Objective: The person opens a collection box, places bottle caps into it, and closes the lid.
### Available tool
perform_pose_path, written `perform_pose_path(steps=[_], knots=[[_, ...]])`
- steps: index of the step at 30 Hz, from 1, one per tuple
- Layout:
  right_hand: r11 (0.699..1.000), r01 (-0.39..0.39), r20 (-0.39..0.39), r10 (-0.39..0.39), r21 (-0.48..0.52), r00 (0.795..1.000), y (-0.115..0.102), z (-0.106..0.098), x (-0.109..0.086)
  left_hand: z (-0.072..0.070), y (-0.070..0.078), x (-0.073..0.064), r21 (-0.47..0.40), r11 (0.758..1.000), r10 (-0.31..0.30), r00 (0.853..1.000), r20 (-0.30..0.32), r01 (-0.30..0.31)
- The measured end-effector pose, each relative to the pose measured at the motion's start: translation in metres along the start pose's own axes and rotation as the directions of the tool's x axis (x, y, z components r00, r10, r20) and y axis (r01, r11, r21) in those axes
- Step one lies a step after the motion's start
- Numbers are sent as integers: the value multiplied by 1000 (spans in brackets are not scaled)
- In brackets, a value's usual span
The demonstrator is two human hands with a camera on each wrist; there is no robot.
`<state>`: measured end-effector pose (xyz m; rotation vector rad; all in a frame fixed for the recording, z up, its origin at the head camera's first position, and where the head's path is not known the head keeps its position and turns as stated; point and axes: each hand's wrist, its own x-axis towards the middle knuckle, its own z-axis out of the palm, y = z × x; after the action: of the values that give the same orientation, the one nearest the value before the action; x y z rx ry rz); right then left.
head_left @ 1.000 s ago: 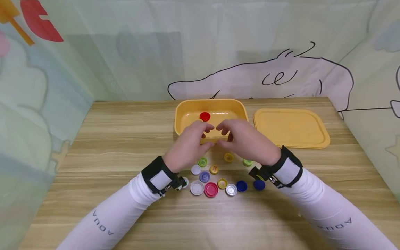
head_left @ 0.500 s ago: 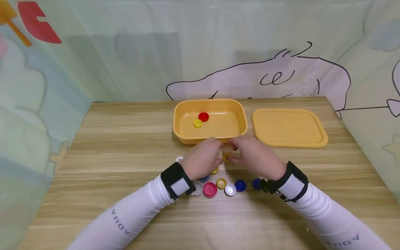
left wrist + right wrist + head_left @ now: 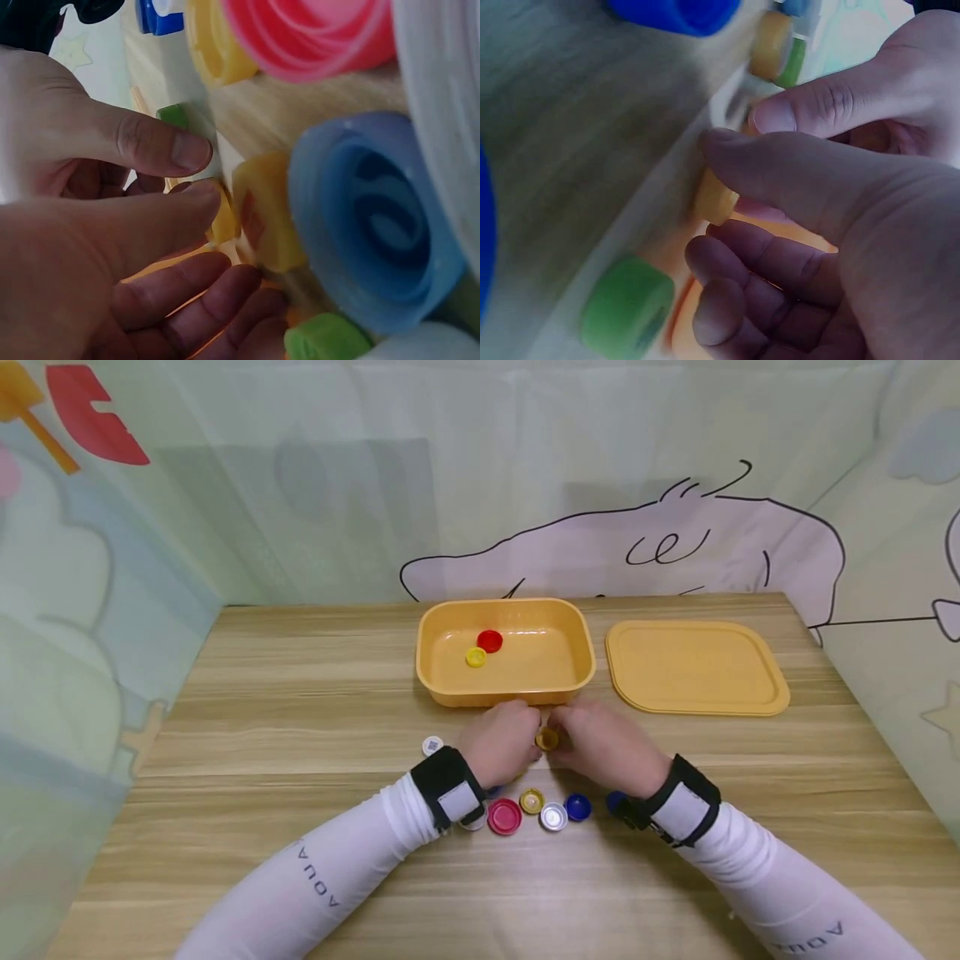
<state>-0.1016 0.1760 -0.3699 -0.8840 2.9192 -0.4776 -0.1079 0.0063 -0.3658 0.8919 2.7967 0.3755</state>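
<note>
A yellow bottle cap [image 3: 547, 740] sits low over the table in front of the yellow box, between the two hands. From its left, my left hand [image 3: 501, 745] holds it with the thumb at its edge and the fingers curled beyond. My right hand [image 3: 611, 747] grips it from the right. In the right wrist view the right thumb covers part of this yellow cap [image 3: 716, 199], with curled fingers below it. The left wrist view shows both thumbs close together at the cap [image 3: 223, 219]. Beside it are an orange-yellow cap [image 3: 270, 214] and a light blue cap [image 3: 375, 221].
Behind the hands stands the yellow box [image 3: 506, 700] with a red cap [image 3: 490, 641] and a small yellow cap [image 3: 476, 657] inside. Its flat lid [image 3: 697, 668] lies to the right. Several caps, including a pink-red cap [image 3: 505, 817] and a blue cap [image 3: 577, 807], lie nearer the person.
Both hands have come down and back from over the box to the yellow cap in front of it. Their fingers have closed in on that cap from both sides.
</note>
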Motion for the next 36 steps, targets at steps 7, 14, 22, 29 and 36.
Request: perform_pose_path(steps=[7, 14, 22, 29, 36], knots=[[999, 10, -14, -10, 38, 1000, 1, 5, 1, 5, 1, 2, 6, 1000, 2, 1000, -22, -2], [998, -11, -3, 11, 67, 1000, -2, 3, 1, 3, 2, 0, 5, 1000, 5, 1000, -14, -5], [988, -43, -31, 49, 146, 998, -11, -15, -3, -16, 4, -7, -49, 998, 21, 999, -48, -24], [982, -75, -87, 92, 175, 992, -19, -35, -1, -36, 4, -10, -182, 983, -21, 995, -95, 4], [984, -45, -185, 78, 174, 980, -20, -47, 8, -48, 1, -7, -304, 953, -72, 976, -207, 6]])
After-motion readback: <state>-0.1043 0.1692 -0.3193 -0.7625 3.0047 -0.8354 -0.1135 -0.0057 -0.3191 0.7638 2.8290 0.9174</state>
